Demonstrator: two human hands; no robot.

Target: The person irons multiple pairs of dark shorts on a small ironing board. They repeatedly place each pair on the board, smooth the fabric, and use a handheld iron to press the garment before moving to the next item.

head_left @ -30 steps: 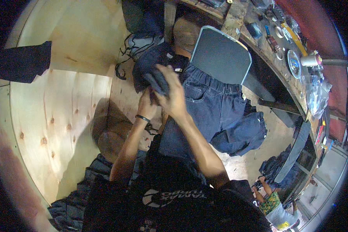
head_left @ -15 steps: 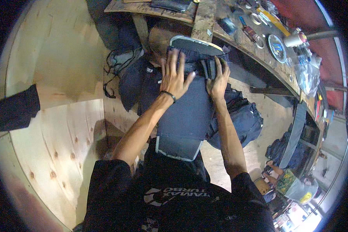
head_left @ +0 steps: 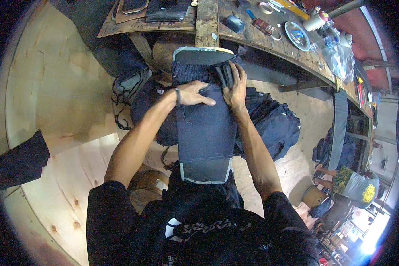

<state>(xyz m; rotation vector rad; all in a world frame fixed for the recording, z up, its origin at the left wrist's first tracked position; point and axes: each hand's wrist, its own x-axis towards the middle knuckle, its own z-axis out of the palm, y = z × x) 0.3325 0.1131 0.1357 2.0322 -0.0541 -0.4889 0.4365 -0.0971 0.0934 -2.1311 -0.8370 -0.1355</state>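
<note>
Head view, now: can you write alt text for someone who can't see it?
A person's left hand rests on a dark denim garment laid over a board; the right hand holds dark strips near the waistband. A cluttered workbench stands beyond.

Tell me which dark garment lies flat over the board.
The denim garment under the left hand and right hand, its gathered waistband toward the workbench; the left pile and right pile lie bunched beside the board.

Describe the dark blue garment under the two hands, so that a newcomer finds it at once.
Find the wooden workbench at the top. Before it, a long dark board with pale edging carries the garment across its middle. Unlike the crumpled dark clothes beside it, this one is stretched flat, beneath the left hand and right hand.
</note>
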